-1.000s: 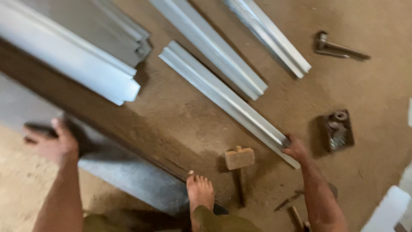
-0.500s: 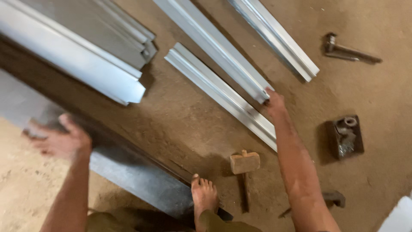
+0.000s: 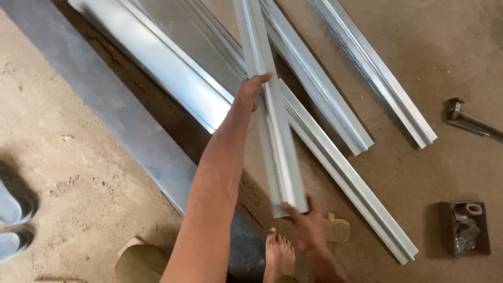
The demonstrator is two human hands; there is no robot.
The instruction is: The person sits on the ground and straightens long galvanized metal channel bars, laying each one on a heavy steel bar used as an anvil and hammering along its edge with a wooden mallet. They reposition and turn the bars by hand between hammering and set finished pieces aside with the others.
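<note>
Both hands hold a long silvery metal channel, lifted off the floor and pointing away from me. My left hand grips its left edge about halfway along. My right hand holds its near end from below. Under it another channel lies on the dirt floor. My bare foot stands just below the held end.
Two more channels lie to the right, and wide folded profiles are stacked beside a long grey sheet. A wooden mallet lies by my right hand. Also here: a hammer, a small hardware box, and grey shoes.
My left hand has left the grey sheet and taken hold of a channel. My right hand, which was reaching onto a channel on the floor, now holds the raised channel's near end.
</note>
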